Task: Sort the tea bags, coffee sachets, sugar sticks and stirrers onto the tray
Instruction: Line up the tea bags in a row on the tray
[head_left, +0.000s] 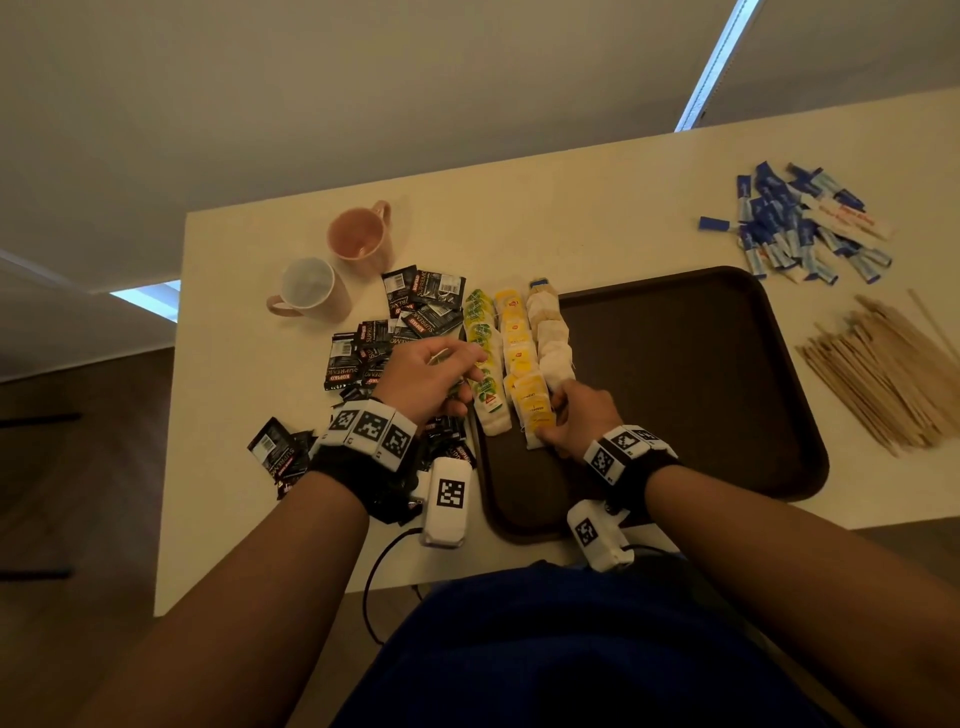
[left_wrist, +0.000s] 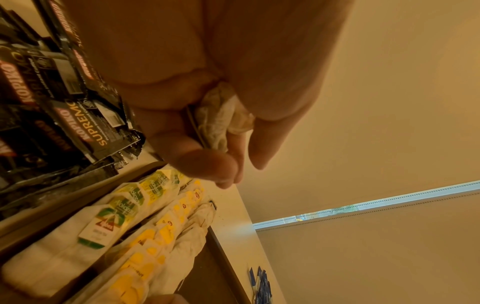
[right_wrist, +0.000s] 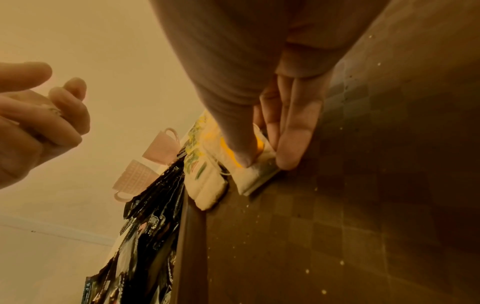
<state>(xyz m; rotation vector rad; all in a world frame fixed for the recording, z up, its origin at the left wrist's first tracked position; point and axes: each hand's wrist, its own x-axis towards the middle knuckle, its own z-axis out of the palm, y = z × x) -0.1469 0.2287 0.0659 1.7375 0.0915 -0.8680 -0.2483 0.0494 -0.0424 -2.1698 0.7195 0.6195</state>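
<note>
Nearest us, our right hand (head_left: 576, 415) pinches the front yellow-tagged tea bag (head_left: 535, 405), squaring its row at the brown tray's (head_left: 727, 364) left edge. Our left hand (head_left: 426, 379) curls around a crumpled tea bag (left_wrist: 223, 115), held ready above the green-tagged row (head_left: 483, 353).

Both bare forearms are being reached forward, each wrist being wrapped by a black strap carrying white blocks printed with black square markers. The left hand (head_left: 434, 376) is being held raised, its fingers (left_wrist: 207, 164) being curled round a crumpled white tea bag (left_wrist: 223, 115) kept in the palm. The right hand (head_left: 584, 415) is being held low, palm down, a yellow-labelled white tea bag (right_wrist: 249, 164) being pinched between its thumb and straightened fingers (right_wrist: 293, 144).
</note>
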